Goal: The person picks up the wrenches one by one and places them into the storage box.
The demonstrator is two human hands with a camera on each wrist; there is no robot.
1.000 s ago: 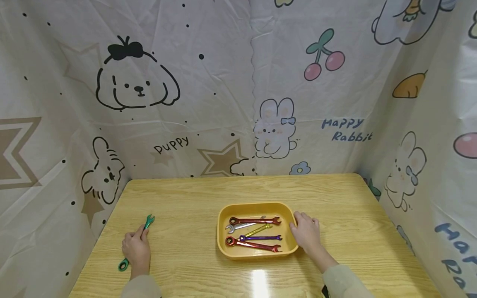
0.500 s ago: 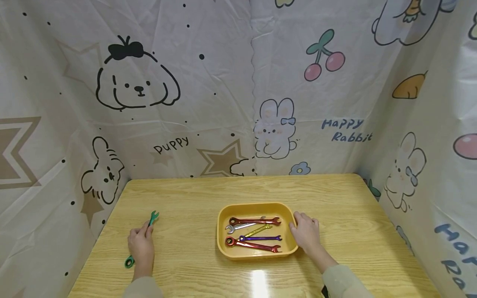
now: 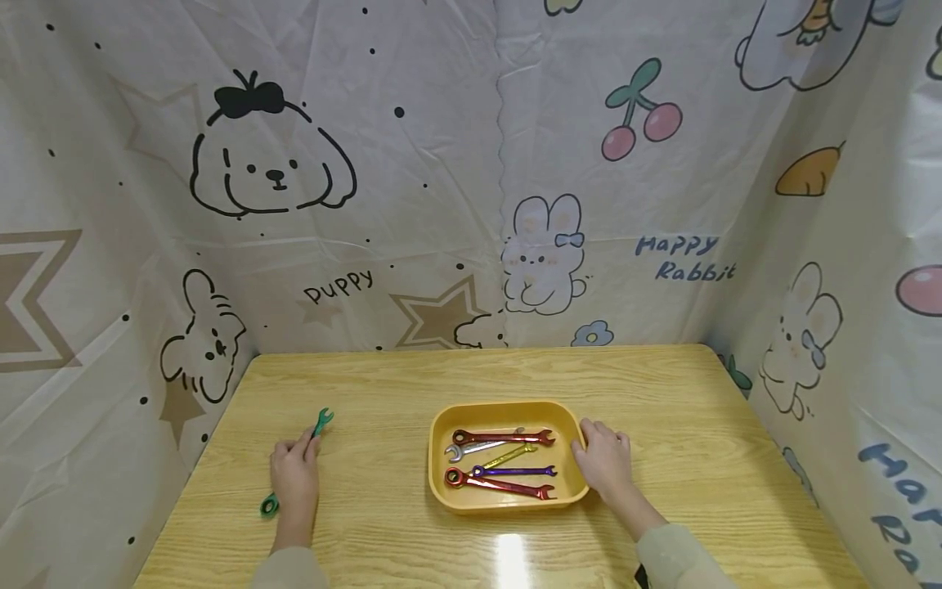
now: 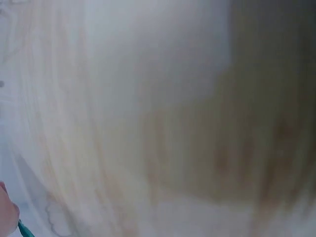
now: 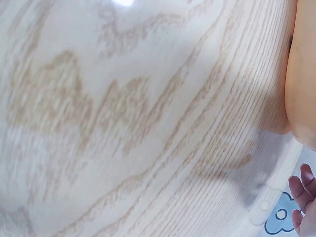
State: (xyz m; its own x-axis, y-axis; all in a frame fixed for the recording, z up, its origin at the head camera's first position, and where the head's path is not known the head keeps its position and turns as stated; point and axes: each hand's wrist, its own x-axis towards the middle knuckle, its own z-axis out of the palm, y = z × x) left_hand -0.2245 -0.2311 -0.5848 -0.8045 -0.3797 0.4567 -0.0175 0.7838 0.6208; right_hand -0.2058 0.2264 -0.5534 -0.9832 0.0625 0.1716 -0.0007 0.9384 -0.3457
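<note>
My left hand (image 3: 294,478) grips a green ratcheting combination wrench (image 3: 322,423) on the left side. Its open jaw end points up and right past the fingertips, its ring end shows below the hand, and the palm hides the middle. The left wrist view catches only a fingertip and a bit of the green wrench (image 4: 24,230). A yellow tray (image 3: 508,506) stands right of centre. My right hand (image 3: 607,460) holds its right rim, thumb over the edge; some fingers (image 5: 307,178) show near the tray wall (image 5: 302,84) in the right wrist view.
Inside the tray lie a red wrench (image 3: 508,438), another red wrench (image 3: 508,485), a purple wrench (image 3: 518,470), a yellow wrench (image 3: 508,456) and a silver wrench (image 3: 478,448). The wooden table (image 3: 383,458) meets patterned cloth (image 3: 427,164) at the back and sides.
My left hand has moved right and slightly away from me with the green wrench. The right hand and the tray have stayed in place.
</note>
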